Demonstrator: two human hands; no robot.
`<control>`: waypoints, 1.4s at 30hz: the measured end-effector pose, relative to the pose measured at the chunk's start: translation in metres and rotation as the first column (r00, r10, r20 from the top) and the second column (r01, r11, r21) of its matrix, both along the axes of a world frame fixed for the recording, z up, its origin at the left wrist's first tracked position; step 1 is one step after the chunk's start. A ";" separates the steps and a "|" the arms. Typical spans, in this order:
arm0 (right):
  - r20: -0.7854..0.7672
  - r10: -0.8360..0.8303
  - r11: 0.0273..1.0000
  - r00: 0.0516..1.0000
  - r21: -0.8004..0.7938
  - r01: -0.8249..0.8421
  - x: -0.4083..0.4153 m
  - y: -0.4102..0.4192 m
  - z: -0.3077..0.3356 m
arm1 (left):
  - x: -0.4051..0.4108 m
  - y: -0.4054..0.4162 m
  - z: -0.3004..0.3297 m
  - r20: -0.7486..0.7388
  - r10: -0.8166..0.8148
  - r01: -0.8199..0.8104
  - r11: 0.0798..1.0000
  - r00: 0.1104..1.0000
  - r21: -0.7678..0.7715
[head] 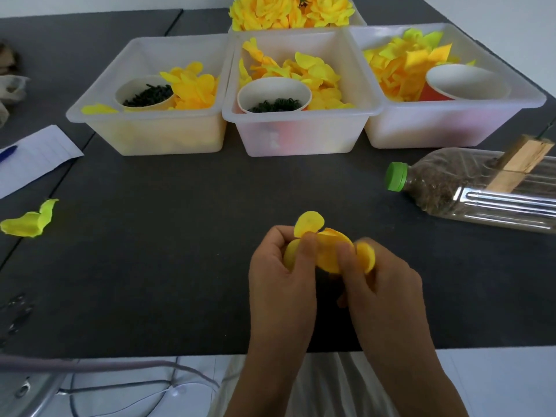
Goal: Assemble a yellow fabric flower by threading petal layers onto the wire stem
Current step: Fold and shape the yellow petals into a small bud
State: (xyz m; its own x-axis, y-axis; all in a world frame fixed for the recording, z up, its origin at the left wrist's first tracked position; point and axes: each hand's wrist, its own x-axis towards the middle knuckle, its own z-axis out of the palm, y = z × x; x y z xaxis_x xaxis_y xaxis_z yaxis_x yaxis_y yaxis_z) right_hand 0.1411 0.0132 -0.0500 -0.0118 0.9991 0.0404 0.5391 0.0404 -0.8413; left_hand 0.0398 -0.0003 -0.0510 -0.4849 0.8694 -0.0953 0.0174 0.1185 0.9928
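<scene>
**Both hands pinch yellow petal layers over a dark tabletop**

Head view. A dark grey, matte tabletop (168,236) fills most of the picture, with thin seams running across its left part. Its near edge ends above a pale lap and a light floor, where grey cables (120,368) trail at the near left. Behind the far edge stands a plain pale wall (90,4).

Near the middle, just above the near edge, the left hand (279,281) and the right hand (388,293) meet around a cluster of yellow petal layers (328,251). The fingers of both curl in and pinch the fabric from either side, one rounded petal standing up above the left thumb. The wire stem cannot be made out.

Along the far side sit three translucent white bins side by side. The left bin (99,100) holds yellow petals and a paper cup (144,93) of small dark pieces. The middle bin (301,136) holds more petals and a second cup (273,96) with dark pieces. The right bin (451,127) holds larger yellow pieces and a tipped orange cup (463,82). Behind them, a fourth container carries finished yellow flowers (288,10).

At the right lies a clear plastic bottle (481,188) on its side, green cap pointing left, brown granules inside, with a wooden block (520,164) against it. At the left edge a lined sheet of paper (36,158) lies with a blue pen (7,153) on it, and nearer, a loose yellow-green petal piece (30,221).
</scene>
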 end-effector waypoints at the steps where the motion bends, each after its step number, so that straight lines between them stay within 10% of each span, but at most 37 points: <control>1: 0.011 0.024 1.000 1.000 0.004 -0.024 0.001 0.001 0.001 | -0.001 -0.001 0.001 -0.001 -0.035 0.035 0.999 0.999 0.002; 12: 0.178 0.040 0.999 0.983 0.014 -0.044 0.007 0.006 0.001 | -0.035 0.000 0.004 0.205 0.223 -0.228 0.974 0.953 0.002; 17: -0.072 -0.076 0.995 0.995 -0.070 0.071 0.022 0.006 0.010 | -0.086 0.003 0.017 0.333 0.205 -0.211 0.977 0.920 -0.018; 24: -0.355 0.076 0.878 0.932 -0.418 -0.231 0.013 0.014 0.013 | -0.112 0.039 0.041 0.171 0.065 -0.073 0.997 0.983 0.040; 28: -0.414 0.010 0.839 0.910 -0.491 -0.232 0.014 0.017 0.022 | -0.156 0.097 0.060 -0.080 0.258 -0.251 0.963 0.963 0.097; 35: -0.491 0.254 0.749 0.833 -0.445 -0.491 0.029 0.017 0.013 | -0.197 0.175 0.067 -0.443 0.446 -0.415 0.894 0.778 0.171; 42: -0.695 -0.046 0.799 0.717 -0.456 -0.391 0.023 0.016 0.002 | -0.209 0.185 0.054 -0.853 0.167 -0.404 0.913 0.495 -0.055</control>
State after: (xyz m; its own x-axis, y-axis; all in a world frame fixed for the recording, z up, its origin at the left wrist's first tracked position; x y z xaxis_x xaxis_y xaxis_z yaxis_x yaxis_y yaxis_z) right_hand 0.1640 0.0291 -0.0481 -0.3754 0.8235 -0.4253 -0.1145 -0.4965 -0.8604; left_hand -0.1692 0.1851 0.0033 -0.6647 0.6771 0.3158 0.7244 0.4806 0.4942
